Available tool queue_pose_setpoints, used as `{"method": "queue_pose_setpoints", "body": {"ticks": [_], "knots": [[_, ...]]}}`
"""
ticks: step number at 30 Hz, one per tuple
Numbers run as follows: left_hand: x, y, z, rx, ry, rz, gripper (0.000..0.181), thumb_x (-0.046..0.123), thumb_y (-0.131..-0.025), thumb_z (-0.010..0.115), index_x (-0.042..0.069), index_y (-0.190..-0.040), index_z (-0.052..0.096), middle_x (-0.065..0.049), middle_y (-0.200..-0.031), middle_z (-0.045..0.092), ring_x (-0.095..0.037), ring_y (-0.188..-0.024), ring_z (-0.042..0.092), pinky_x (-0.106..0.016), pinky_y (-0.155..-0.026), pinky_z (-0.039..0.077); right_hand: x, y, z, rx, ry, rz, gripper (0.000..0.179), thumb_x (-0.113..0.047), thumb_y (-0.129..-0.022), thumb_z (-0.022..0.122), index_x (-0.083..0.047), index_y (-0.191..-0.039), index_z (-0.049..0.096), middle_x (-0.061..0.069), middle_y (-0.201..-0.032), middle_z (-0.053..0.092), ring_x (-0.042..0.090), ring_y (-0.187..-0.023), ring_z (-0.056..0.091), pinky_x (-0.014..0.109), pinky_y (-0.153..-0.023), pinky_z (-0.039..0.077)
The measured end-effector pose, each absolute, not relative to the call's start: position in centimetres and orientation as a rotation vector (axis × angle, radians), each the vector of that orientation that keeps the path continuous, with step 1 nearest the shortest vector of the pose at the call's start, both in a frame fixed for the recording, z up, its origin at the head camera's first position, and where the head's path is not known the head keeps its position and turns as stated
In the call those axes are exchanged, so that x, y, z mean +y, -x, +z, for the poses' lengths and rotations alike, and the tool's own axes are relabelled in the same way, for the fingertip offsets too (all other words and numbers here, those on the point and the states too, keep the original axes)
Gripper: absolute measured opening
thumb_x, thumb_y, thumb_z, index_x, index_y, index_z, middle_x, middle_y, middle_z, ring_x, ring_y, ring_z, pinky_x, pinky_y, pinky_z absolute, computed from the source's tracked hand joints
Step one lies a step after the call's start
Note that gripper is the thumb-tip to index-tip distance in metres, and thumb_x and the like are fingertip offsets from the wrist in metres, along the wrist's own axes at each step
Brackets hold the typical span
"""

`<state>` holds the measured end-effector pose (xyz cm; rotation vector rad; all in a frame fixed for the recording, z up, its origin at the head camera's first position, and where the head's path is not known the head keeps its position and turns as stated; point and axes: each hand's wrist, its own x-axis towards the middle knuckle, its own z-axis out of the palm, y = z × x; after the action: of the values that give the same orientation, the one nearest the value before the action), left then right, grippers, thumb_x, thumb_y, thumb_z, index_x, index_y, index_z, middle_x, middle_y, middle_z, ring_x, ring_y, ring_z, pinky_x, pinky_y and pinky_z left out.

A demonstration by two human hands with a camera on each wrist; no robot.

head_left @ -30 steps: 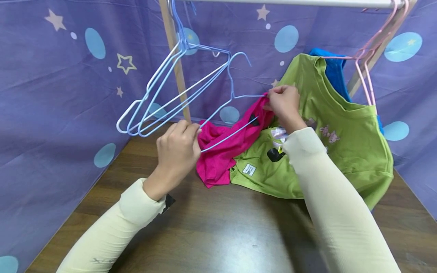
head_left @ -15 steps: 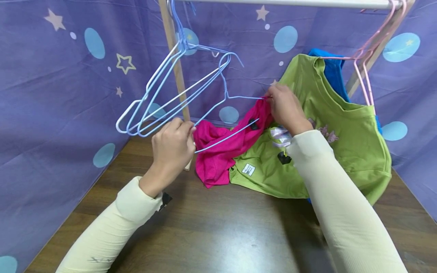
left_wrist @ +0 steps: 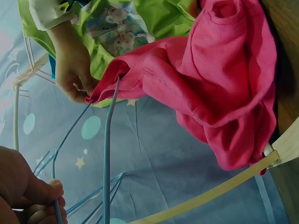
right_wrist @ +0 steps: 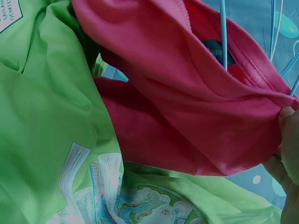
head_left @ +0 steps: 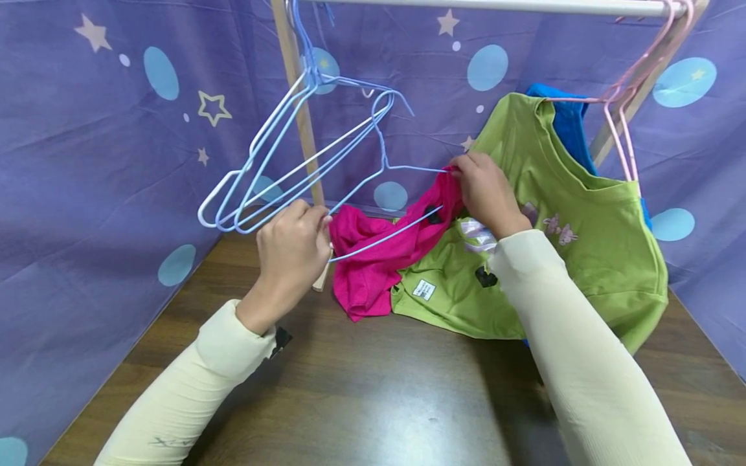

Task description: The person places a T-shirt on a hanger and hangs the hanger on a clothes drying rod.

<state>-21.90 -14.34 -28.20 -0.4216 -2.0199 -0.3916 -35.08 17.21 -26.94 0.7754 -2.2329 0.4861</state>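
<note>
My left hand (head_left: 293, 251) grips one end of a blue wire hanger (head_left: 383, 169), whose hook points up and to the right. The hanger's far end reaches into the neck opening of a pink shirt (head_left: 373, 272). At that neckline my right hand (head_left: 486, 194) pinches the pink fabric, close to the hanger's upper arm. In the right wrist view a dark label (right_wrist: 216, 50) shows inside the collar, and the lower bar enters the opening beside it. The rest of the pink shirt hangs down bunched, its hem low near the wooden table (head_left: 361, 388).
Several blue and white hangers (head_left: 309, 84) hang at the left of the white rail (head_left: 513, 5). A green shirt (head_left: 606, 239) hangs at the right on pink hangers (head_left: 623, 123), with a blue garment (head_left: 571, 129) behind. A wooden post (head_left: 303, 129) stands behind the left hangers.
The left hand and the hanger have moved slightly left and the hook has tilted a little. The right hand has shifted its hold on the pink neckline, and the pink shirt stays nearly in place.
</note>
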Motion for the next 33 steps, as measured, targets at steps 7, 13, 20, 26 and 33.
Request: {"method": "queue_pose_setpoints", "body": {"ticks": [7, 13, 20, 26, 33], "knots": [[-14.2, 22.0, -28.2, -2.006, 0.427, -0.375, 0.007, 0.003, -0.087, 0.071, -0.001, -0.088, 0.077, -0.013, -0.073, 0.063, -0.035, -0.058, 0.058, -0.045, -0.045, 0.043, 16.7, 34.3, -26.8, -2.305, -0.721, 0.5, 0.014, -0.009, -0.104, 0.057, -0.001, -0.113, 0.063, 0.022, -0.101, 0.067, 0.044, -0.096, 0.063, 0.056, -0.083, 0.049], [-14.0, 22.1, -28.4, -1.993, 0.422, -0.378, 0.009, 0.005, -0.089, 0.07, -0.001, -0.088, 0.077, -0.013, -0.074, 0.063, -0.036, -0.061, 0.059, -0.047, -0.045, 0.045, 15.5, 33.5, -26.6, -2.258, -0.748, 0.461, 0.015, -0.01, -0.104, 0.058, -0.002, -0.113, 0.065, 0.021, -0.098, 0.069, 0.041, -0.091, 0.065, 0.056, -0.076, 0.052], [-14.3, 22.4, -28.6, -1.982, 0.413, -0.342, 0.01, 0.005, -0.091, 0.068, 0.0, -0.089, 0.077, -0.012, -0.075, 0.064, -0.036, -0.061, 0.06, -0.047, -0.044, 0.044, 15.2, 33.3, -26.0, -2.308, -0.803, 0.448, 0.022, -0.009, -0.104, 0.057, 0.001, -0.122, 0.066, 0.02, -0.111, 0.07, 0.039, -0.104, 0.066, 0.052, -0.089, 0.053], [-14.4, 22.4, -28.5, -1.98, 0.408, -0.345, 0.011, 0.007, -0.091, 0.068, 0.0, -0.089, 0.076, -0.012, -0.076, 0.064, -0.035, -0.062, 0.061, -0.047, -0.044, 0.044, 15.8, 33.6, -26.5, -2.314, -0.723, 0.412, 0.023, -0.007, -0.102, 0.059, 0.0, -0.122, 0.068, 0.021, -0.111, 0.072, 0.041, -0.102, 0.068, 0.055, -0.086, 0.054], [-14.2, 22.3, -28.5, -1.977, 0.405, -0.347, 0.011, 0.005, -0.091, 0.068, 0.0, -0.089, 0.077, -0.012, -0.075, 0.063, -0.036, -0.061, 0.06, -0.048, -0.044, 0.044, 15.3, 33.2, -26.8, -2.206, -0.686, 0.385, 0.019, -0.005, -0.099, 0.061, -0.003, -0.114, 0.073, 0.019, -0.101, 0.075, 0.041, -0.087, 0.07, 0.055, -0.069, 0.054]]}}
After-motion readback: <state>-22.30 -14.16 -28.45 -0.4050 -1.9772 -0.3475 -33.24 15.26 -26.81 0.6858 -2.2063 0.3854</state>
